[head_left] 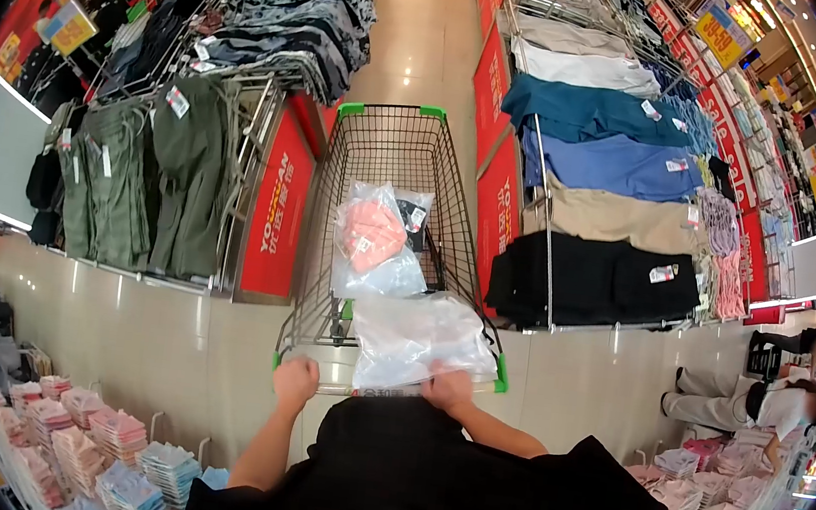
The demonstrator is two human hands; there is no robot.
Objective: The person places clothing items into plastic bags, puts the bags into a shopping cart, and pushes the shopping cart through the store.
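A wire shopping cart (pixel 447 174) with green corners stands in front of me. My left hand (pixel 296 380) is closed around the left end of its handle. Toward the right of the same handle, my right hand (pixel 448 388) is closed too, and its fingers touch a clear plastic bag (pixel 419 337) draped over the cart's near end. What this bag holds is hard to make out. Inside the basket lies a clear bag with a folded salmon-pink garment (pixel 373 231). A dark packaged item (pixel 414 217) sits beside it, partly covered.
Racks of green trousers (pixel 114 181) and patterned clothes stand on the left. Folded trousers (pixel 613 218) hang on the right, close to the cart. Red sign panels (pixel 280 200) flank the aisle (pixel 417 44). A person (pixel 764 401) stands at far right near packaged clothes (pixel 116 433) on both sides.
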